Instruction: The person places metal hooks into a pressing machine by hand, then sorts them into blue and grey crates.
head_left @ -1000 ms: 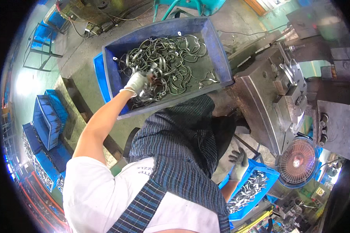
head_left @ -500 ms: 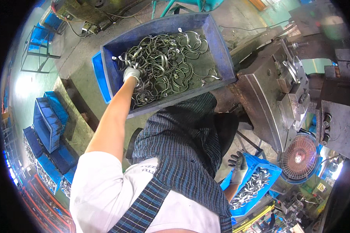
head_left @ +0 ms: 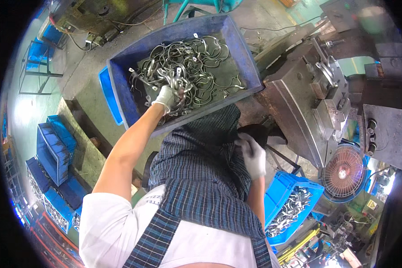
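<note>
Bin (head_left: 245, 58) ahead, metal parts (head_left: 185, 73) in it, left hand (head_left: 166, 97) among them. Machine (head_left: 295, 111) right of bin. Crate (head_left: 277, 190) holding pieces (head_left: 290, 207), fan (head_left: 342, 174) to its right. Right hand (head_left: 253, 158) between bin and crate. Stacked crates (head_left: 53, 152) left.

right hand (head_left: 253, 156): beside blue bin (head_left: 276, 190) → at apron (head_left: 192, 205) | left hand (head_left: 166, 97): metal pile (head_left: 179, 80), left edge → near side
</note>
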`<state>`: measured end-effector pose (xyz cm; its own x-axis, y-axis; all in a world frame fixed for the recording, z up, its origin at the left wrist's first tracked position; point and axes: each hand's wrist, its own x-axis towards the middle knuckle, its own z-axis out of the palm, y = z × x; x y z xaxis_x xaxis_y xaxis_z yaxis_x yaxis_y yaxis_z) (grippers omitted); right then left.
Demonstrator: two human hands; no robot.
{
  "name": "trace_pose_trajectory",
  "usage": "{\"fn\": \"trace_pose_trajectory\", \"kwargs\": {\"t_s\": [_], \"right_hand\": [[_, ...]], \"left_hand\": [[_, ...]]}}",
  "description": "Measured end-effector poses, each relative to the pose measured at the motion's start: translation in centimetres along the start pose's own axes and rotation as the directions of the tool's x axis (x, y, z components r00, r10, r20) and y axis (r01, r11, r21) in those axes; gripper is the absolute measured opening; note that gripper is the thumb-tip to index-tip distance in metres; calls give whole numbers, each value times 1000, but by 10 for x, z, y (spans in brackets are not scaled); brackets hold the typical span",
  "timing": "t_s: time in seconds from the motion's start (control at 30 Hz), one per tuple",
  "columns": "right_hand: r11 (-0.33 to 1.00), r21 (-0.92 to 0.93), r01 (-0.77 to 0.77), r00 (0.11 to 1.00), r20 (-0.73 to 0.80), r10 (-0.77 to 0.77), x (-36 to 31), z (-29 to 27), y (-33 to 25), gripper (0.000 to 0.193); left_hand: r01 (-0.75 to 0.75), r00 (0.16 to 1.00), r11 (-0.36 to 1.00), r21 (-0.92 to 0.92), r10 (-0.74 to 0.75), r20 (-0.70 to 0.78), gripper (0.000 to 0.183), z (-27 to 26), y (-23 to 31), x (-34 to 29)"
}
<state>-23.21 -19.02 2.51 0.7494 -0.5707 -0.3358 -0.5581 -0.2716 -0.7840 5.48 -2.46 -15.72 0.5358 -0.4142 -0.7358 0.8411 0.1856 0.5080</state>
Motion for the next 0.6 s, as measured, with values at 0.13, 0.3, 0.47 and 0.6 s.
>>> {"fn": "trace_pose_trajectory", "kwargs": {"t_s": [0.13, 0.3, 0.47, 0.6], "right_hand": [[987, 133, 92, 987, 119, -108, 29, 27, -63, 23], [928, 197, 316, 943, 43, -330, 66, 60, -79, 28], [857, 19, 515, 854, 72, -515, 95, 77, -115, 35], [891, -52, 451, 886, 150, -440, 106, 60, -112, 27]], "left_hand": [[-248, 957, 947, 206, 206, 204, 23, 17, 15, -47], [-102, 962, 995, 5, 97, 254, 19, 73, 69, -141], [-119, 942, 993, -28, 122, 314, 18, 85, 64, -158], [-196, 945, 978, 67, 171, 278, 20, 111, 64, -165]]}}
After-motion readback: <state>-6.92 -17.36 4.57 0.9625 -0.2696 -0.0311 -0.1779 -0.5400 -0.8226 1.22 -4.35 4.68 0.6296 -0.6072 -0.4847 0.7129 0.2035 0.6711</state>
